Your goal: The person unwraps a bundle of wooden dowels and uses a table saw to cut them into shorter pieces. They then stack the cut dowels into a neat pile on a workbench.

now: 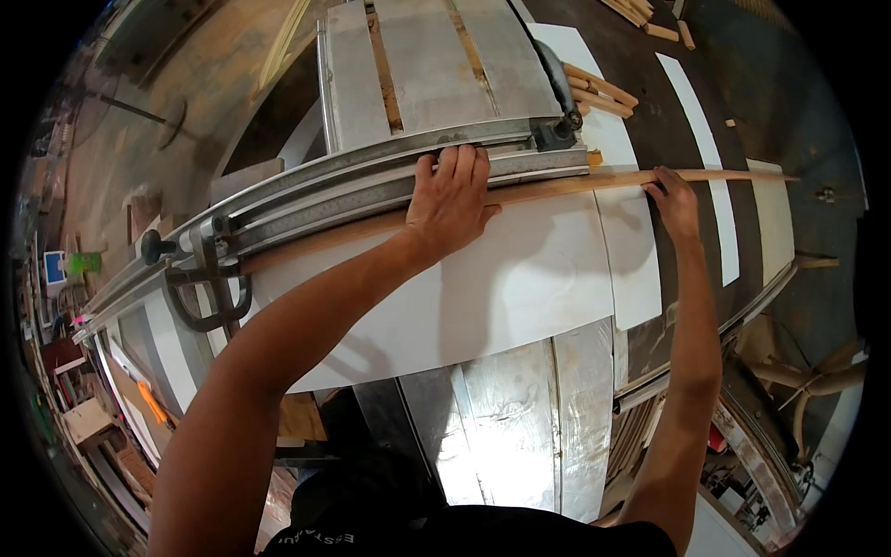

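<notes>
A long thin wooden strip (548, 189) lies along the aluminium crosscut fence (343, 200) of a panel saw and runs past its right end. My left hand (449, 200) is closed over the fence, its fingers curled over the rail and its thumb on the strip, pressing wood and metal together. Further right, my right hand (672, 197) grips the strip between thumb and fingers. Under the strip is a white panel (520, 278). The strip's left end sits near a dark curved stop (206, 288) with a knob on the fence.
Grooved metal saw table (422, 65) beyond the fence. Short wooden pieces (601, 90) are piled by the fence's right end. A white strip (701, 158) lies on the dark surface to the right. An orange-handled tool (151, 401) rests at lower left, and bright sheet metal (510, 418) is nearest me.
</notes>
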`<state>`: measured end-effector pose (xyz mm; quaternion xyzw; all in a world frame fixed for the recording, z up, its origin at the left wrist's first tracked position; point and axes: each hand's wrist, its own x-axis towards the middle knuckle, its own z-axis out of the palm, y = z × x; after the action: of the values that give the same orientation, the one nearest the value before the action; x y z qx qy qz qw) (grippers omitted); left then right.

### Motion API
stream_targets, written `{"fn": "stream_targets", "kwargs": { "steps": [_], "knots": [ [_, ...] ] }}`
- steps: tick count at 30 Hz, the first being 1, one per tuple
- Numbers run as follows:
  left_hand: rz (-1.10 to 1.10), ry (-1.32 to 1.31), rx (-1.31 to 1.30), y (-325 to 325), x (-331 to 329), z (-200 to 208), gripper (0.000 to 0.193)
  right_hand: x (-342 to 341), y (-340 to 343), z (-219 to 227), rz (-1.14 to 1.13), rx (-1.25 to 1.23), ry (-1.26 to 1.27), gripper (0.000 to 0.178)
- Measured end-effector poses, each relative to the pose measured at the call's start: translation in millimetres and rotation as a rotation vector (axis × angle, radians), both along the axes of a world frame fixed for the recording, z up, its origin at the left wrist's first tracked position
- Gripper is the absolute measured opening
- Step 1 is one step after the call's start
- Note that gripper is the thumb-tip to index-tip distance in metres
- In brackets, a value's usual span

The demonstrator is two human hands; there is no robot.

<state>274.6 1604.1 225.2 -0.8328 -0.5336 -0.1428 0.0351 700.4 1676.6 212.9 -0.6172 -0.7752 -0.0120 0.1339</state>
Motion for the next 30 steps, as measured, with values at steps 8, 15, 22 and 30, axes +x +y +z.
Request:
{"fn": "stream_targets", "kwargs": {
  "steps": [8,15,22,30],
  "knots": [
    [0.006,-0.004,-0.039,1.6,2.5,3.2,0.079,1.7,-0.3,-1.3,-0.044,-0.038,0.015,0.041],
    [0.017,0.010,-0.039,0.0,2.0,5.0,0.078,2.4,-1.8,-3.1,-0.018,-0.006,0.018,0.040],
    [0.019,-0.004,-0.036,0.0,2.8,4.0,0.078,4.9,-2.2,-5.1,-0.028,-0.022,0.047,0.041],
    [0.018,0.000,-0.040,-0.1,2.7,3.9,0.079,6.4,-0.3,-7.7,-0.020,-0.003,0.004,0.041]
  ]
}}
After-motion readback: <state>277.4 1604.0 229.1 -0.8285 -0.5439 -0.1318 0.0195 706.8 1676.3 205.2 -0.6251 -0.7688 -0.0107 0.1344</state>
